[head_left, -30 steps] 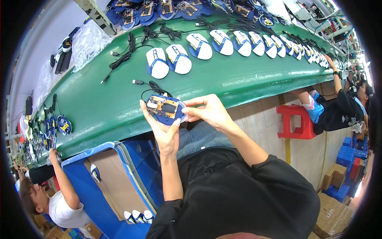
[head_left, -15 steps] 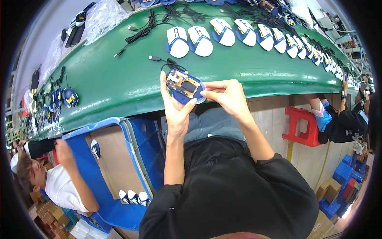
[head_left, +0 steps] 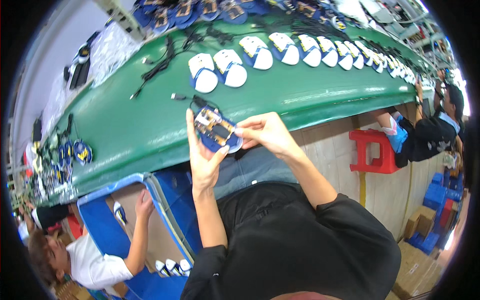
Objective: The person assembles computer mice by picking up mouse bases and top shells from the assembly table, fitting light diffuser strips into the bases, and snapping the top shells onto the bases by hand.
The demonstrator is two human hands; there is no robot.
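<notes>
In front of my body, at the table's near edge, I hold an opened mouse base [head_left: 206,141], blue with an orange-brown circuit board [head_left: 220,131] exposed. My left hand [head_left: 204,169] grips it from below and the left, thumb on the near rim. The fingers of my right hand [head_left: 270,134] are pinched at the right rim, where a pale translucent edge shows. Whether they hold some small part there cannot be made out. A black cable ending in a USB plug [head_left: 178,96] lies just beyond the base.
Along the green table [head_left: 135,125] runs a curved row of white-and-blue mice [head_left: 257,54]. Black cables [head_left: 157,70] and more open bases [head_left: 210,7] lie behind. A co-worker's hand [head_left: 144,205] reaches over the blue bin [head_left: 112,186]; a red stool [head_left: 375,150] stands right.
The view has shifted, so the table and my hands sit differently in it. Both hands keep the mouse base between them. The co-worker's arm at left has swung over the blue bin.
</notes>
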